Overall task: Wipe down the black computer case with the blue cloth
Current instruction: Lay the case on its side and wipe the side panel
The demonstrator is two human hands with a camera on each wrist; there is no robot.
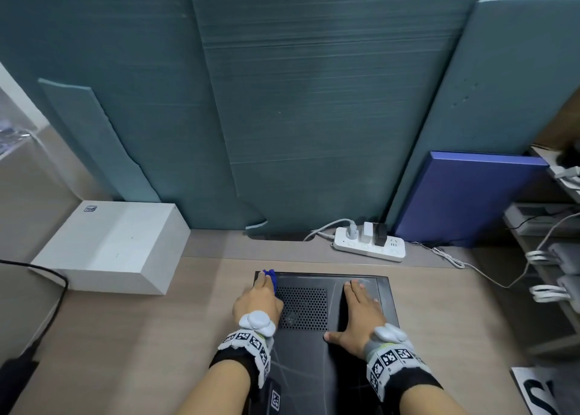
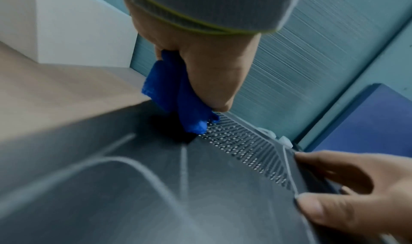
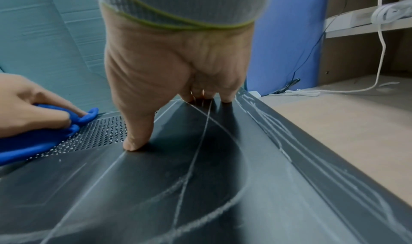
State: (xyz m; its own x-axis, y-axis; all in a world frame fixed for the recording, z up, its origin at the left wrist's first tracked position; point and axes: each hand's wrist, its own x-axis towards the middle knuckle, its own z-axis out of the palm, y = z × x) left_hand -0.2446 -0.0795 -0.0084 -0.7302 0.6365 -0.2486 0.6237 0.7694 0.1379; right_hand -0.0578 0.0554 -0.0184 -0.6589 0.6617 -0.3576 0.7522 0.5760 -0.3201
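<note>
Low in the frame's centre, the left hand clamps the blue cloth against the black computer case; the right hand presses flat, fingers spread.

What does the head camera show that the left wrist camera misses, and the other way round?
Only the head view shows the white power strip with its plugs, and both wristbands.

Only the left wrist view shows, close up, how the left hand bunches the blue cloth in its curled fingers.

Both show the black computer case, its perforated vent, the white box, and the right hand resting flat on the case.
</note>
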